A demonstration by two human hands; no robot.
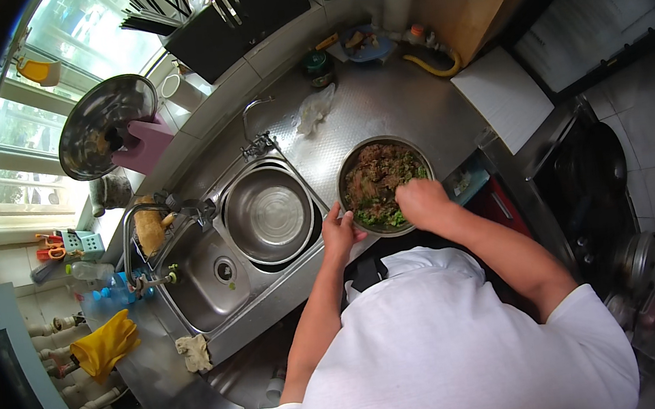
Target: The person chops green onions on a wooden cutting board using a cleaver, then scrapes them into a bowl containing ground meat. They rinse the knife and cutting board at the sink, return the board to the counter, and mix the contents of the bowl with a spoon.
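A round metal bowl rests near the front edge of the steel counter, holding a brown ground mixture with chopped greens along its lower side. My left hand grips the bowl's left rim, thumb at the top edge. Over the bowl's lower right part is my right hand, its fingers curled in at the mixture; whether it holds a utensil is hidden by the hand.
Left of the bowl is a double sink with a metal basin in one side. A crumpled plastic bag and a dark green-lidded jar stand behind. A white board lies right, beside the stove. Yellow gloves hang left.
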